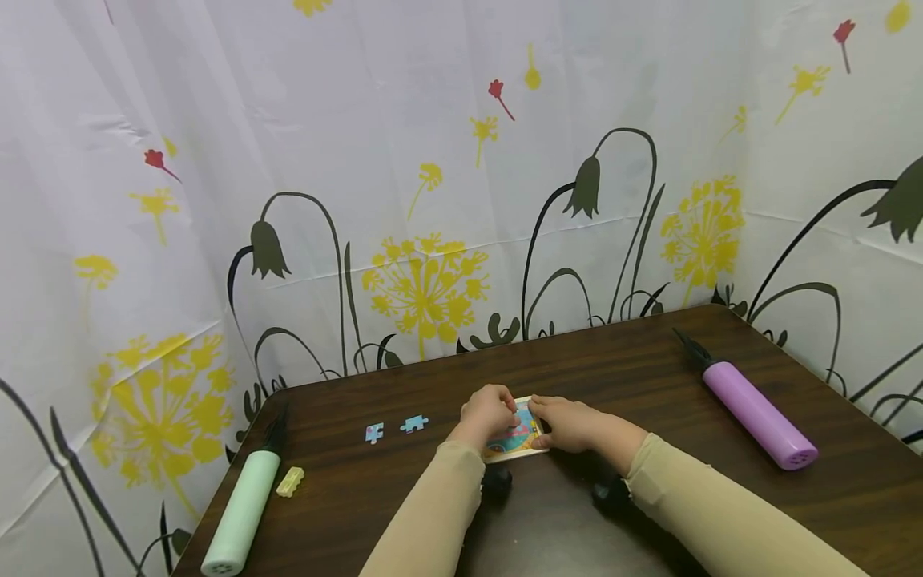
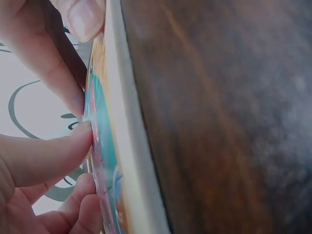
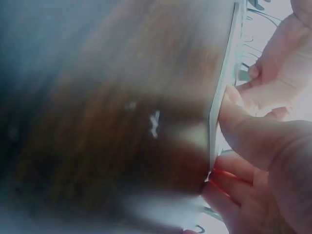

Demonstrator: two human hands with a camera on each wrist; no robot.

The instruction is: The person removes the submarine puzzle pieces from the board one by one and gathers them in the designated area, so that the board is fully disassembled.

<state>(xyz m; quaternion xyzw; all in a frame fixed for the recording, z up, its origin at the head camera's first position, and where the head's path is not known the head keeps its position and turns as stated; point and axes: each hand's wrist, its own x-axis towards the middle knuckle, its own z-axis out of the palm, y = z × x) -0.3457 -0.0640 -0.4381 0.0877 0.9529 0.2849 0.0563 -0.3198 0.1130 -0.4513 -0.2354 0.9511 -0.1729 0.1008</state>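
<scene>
A small jigsaw puzzle board [image 1: 514,441] with a pale border and a bright blue, pink and orange picture lies flat on the table. My left hand [image 1: 489,413] is over its left part, fingers bent down. Thumb and index fingertip come together at the picture's surface [image 2: 105,129], pinching a puzzle piece that they mostly hide. From the right side my right hand [image 1: 573,423] grips the board's border, its thumb [image 3: 234,105] along the near edge and its fingers toward the far side. Left of the hands lie two loose blue puzzle pieces [image 1: 374,433] [image 1: 414,423].
A pale green hand pump [image 1: 243,509] with a black nozzle lies at the table's left edge, a small yellow block [image 1: 291,482] beside it. Toward the right lies a purple pump [image 1: 757,413]. Behind the dark wooden table [image 1: 613,361] hangs a flower-printed curtain [image 1: 433,200].
</scene>
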